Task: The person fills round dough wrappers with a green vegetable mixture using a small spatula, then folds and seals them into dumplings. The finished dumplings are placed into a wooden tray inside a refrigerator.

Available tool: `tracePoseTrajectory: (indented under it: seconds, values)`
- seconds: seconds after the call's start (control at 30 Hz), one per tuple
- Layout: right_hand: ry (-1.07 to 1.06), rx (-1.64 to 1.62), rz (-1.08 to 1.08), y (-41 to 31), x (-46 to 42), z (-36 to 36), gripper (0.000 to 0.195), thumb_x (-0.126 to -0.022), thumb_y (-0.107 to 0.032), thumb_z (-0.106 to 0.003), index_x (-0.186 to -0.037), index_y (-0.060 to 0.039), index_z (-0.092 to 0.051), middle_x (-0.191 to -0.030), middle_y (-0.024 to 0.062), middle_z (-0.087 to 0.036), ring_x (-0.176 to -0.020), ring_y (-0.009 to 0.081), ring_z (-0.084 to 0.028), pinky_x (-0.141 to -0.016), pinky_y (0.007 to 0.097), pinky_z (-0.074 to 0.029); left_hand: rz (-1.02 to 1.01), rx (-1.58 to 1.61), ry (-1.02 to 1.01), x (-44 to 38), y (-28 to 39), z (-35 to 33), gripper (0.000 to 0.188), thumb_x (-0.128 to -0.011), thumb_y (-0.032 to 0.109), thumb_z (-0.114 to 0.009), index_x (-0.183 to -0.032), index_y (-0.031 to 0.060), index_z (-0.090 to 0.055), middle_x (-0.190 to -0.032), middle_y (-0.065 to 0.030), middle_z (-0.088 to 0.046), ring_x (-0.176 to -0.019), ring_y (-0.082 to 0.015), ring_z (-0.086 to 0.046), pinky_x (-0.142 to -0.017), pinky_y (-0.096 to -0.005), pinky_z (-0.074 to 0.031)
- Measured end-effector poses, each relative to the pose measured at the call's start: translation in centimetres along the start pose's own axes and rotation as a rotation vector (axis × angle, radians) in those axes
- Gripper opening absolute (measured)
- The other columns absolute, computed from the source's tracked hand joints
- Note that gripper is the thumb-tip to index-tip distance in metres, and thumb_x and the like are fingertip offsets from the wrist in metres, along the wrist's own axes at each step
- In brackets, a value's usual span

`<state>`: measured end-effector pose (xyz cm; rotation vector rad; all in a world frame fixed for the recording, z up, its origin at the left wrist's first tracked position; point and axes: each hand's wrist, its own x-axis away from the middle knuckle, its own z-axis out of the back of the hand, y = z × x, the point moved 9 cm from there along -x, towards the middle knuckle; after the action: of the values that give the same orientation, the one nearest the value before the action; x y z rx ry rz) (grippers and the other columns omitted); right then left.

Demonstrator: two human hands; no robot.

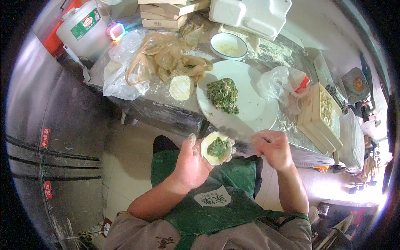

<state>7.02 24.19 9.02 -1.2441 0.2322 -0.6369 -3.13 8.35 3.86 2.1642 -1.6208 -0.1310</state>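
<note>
My left hand (195,159), dusted with flour, holds a round dough wrapper (206,150) in its cupped fingers. Chopped green filling (218,147) lies in the middle of the wrapper. My right hand (273,147) is curled to the right of it, closed around the end of a blurred, thin tool (237,135) whose kind I cannot tell. Beyond both hands, a large white plate (257,93) bears a mound of chopped green filling (223,95) on its left side. A floured stack of round wrappers (181,87) sits left of the plate on the table.
A white bowl with a blue rim (228,46) stands behind the plate. Plastic bags (168,59) lie at the left, another bag (278,82) at the plate's right edge. Trays of dumplings (326,106) stand at the right. The floured table's front edge (156,114) lies beyond my left hand.
</note>
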Motion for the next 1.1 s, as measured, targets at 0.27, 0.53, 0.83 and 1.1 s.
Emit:
tracePoseTrajectory:
  seconds: [0.27,0.53,0.83,1.1]
  values:
    - [-0.036,0.639,0.75,-6.0,5.1,-5.1,0.024,-0.076,-0.006,-0.069,-0.099,-0.0097,-0.074,-0.07,0.01,-0.063,-0.059,0.0266,-0.06,-0.053,0.0349,-0.05,-0.035,0.044,-0.006,-0.1,0.6,-0.2,0.072,-0.101,0.057,-0.025,-0.136,-0.0015,-0.048,-0.132,-0.0194,-0.058,-0.118,-0.0316,-0.059,-0.1,-0.0437,-0.046]
    - [0.454,0.941,0.483,-0.2,-0.6,4.1,0.013,-0.078,-0.008,-0.071,-0.091,-0.0087,-0.071,-0.079,0.0107,-0.066,-0.071,0.0344,-0.065,-0.065,0.0414,-0.053,-0.146,-0.032,0.163,0.9,2.5,2.6,0.041,-0.103,0.029,-0.046,-0.125,-0.0039,-0.052,-0.121,-0.0199,-0.063,-0.108,-0.0329,-0.064,-0.102,-0.0423,-0.048]
    - [0.264,0.627,1.093,-6.4,4.2,-5.3,0.031,-0.063,-0.013,-0.077,-0.093,-0.0127,-0.069,-0.108,0.0097,-0.062,-0.098,0.0333,-0.057,-0.081,0.046,-0.047,-0.1,-0.221,0.031,-0.3,0.9,0.9,0.043,-0.099,0.031,-0.052,-0.128,-0.0012,-0.053,-0.122,-0.0149,-0.064,-0.111,-0.0255,-0.063,-0.1,-0.0416,-0.048]
    - [0.072,0.405,0.908,-6.4,2.6,-6.7,0.02,-0.067,-0.008,-0.076,-0.085,-0.0106,-0.068,-0.106,0.0099,-0.062,-0.098,0.0331,-0.057,-0.084,0.0432,-0.045,-0.173,-1.013,0.053,0.5,2.0,-0.9,0.037,-0.095,0.01,-0.035,-0.119,-0.0028,-0.06,-0.104,-0.0103,-0.065,-0.095,-0.0135,-0.058,-0.086,-0.0289,-0.047]
